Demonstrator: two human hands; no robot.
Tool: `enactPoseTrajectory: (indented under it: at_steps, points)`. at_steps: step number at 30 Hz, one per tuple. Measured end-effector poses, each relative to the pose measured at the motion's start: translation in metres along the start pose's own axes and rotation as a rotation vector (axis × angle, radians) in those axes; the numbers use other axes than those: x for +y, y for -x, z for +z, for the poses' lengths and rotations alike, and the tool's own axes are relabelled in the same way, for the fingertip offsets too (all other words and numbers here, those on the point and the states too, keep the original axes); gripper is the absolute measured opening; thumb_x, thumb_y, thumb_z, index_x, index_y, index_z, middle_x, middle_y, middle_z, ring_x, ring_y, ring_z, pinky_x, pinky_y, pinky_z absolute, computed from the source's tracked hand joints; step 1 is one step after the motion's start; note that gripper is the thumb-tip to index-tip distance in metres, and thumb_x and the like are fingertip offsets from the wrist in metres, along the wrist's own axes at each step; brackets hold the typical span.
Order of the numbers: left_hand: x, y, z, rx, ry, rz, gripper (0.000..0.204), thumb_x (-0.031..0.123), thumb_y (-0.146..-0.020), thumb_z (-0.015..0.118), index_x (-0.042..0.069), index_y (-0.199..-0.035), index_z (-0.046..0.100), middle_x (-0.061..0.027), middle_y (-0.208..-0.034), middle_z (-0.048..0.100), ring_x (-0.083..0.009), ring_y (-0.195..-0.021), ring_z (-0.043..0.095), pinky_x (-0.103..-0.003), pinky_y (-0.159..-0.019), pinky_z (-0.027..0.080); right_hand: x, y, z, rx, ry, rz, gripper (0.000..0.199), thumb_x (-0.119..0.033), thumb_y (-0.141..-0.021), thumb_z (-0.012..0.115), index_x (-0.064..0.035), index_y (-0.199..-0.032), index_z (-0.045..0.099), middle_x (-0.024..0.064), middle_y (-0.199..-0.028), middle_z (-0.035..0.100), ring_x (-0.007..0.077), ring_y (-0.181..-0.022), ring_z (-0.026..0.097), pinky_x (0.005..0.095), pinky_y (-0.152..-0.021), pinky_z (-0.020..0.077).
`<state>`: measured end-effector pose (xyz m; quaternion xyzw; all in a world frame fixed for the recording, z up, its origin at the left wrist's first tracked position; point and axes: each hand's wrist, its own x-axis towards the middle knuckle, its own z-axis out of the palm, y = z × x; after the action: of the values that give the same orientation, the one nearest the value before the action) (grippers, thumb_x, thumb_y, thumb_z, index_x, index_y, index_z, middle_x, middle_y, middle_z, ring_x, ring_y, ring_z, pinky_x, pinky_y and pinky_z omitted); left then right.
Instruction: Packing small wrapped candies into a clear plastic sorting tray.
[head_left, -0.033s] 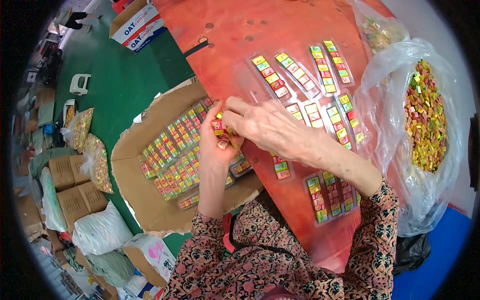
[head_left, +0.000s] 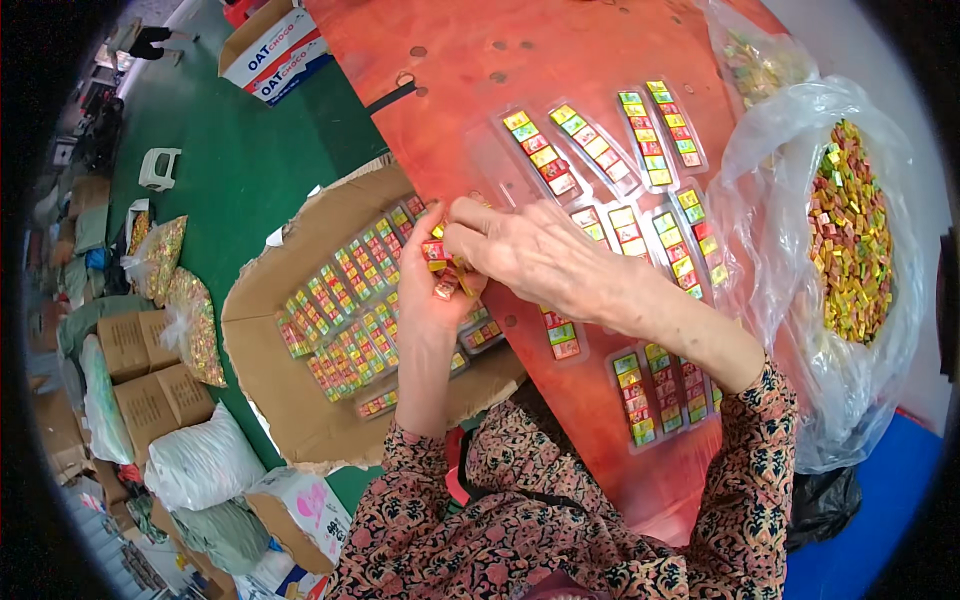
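Note:
My left hand [head_left: 425, 290] is curled round several small wrapped cubes [head_left: 437, 250] in red, yellow and gold foil. Above it, my right hand [head_left: 545, 250] meets them with its fingers closed in a pinch; its fingertips are partly hidden, so what they grip is hard to make out. Both hands are over the table's left edge, beside an open cardboard box [head_left: 265, 400] that holds rows of filled strips [head_left: 355, 350]. On the red table [head_left: 460, 130] lie clear plastic trays, such as one filled tray [head_left: 540, 152], with cubes set in single rows.
A big clear plastic bag [head_left: 745, 300] of loose cubes [head_left: 850, 240] stands at the right. On the green floor [head_left: 190, 250] are a white stool [head_left: 159, 168], bags of cubes [head_left: 195, 320] and stacked cartons [head_left: 160, 400]. A printed carton [head_left: 275, 50] stands beyond the table edge.

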<state>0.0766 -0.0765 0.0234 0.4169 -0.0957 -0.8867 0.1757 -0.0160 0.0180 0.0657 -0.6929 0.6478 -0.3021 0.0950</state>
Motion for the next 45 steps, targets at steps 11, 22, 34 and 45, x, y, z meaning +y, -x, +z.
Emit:
enactPoseTrajectory:
  at_steps: [11, 22, 34, 45]
  points:
    - [0.014, -0.016, -0.026, -0.398, 0.046, -0.220, 0.037, 0.032, -0.086, 0.041, 0.002, -0.102, 0.054, -0.0243, -0.098, 0.056, -0.0318, -0.066, 0.060, -0.025, -0.032, 0.043, 0.082, -0.022, -0.019, 0.426, -0.626, 0.490, 0.013, -0.007, -0.072, 0.061, 0.0014, -0.083, 0.060, 0.0046, -0.071, 0.061, 0.0087, -0.068, 0.056, 0.0229, -0.059, 0.0433]
    - [0.010, -0.017, -0.029, -0.394, 0.032, -0.208, 0.037, 0.031, -0.086, 0.041, 0.003, -0.106, 0.052, -0.0234, -0.098, 0.056, -0.0310, -0.068, 0.061, -0.024, -0.034, 0.043, 0.130, -0.030, 0.011, 0.526, -0.286, 0.571, 0.017, -0.014, -0.073, 0.061, -0.0002, -0.082, 0.063, 0.0102, -0.072, 0.064, 0.0163, -0.066, 0.062, 0.0262, -0.062, 0.0474]
    - [0.010, -0.017, -0.027, -0.389, 0.009, -0.196, 0.036, 0.032, -0.086, 0.042, 0.004, -0.106, 0.052, -0.0230, -0.101, 0.055, -0.0281, -0.069, 0.060, -0.023, -0.035, 0.044, 0.146, -0.027, 0.017, 0.425, 0.002, 0.371, 0.017, -0.016, -0.071, 0.062, -0.0022, -0.081, 0.064, 0.0135, -0.074, 0.060, 0.0241, -0.069, 0.059, 0.0323, -0.063, 0.0447]
    - [0.010, -0.017, -0.028, -0.401, 0.012, -0.196, 0.036, 0.032, -0.087, 0.040, 0.005, -0.107, 0.052, -0.0224, -0.101, 0.055, -0.0283, -0.070, 0.061, -0.024, -0.036, 0.045, 0.142, -0.027, 0.006, 0.355, -0.104, 0.412, 0.017, -0.013, -0.073, 0.057, 0.0006, -0.082, 0.063, 0.0170, -0.075, 0.062, 0.0289, -0.073, 0.061, 0.0365, -0.066, 0.0467]
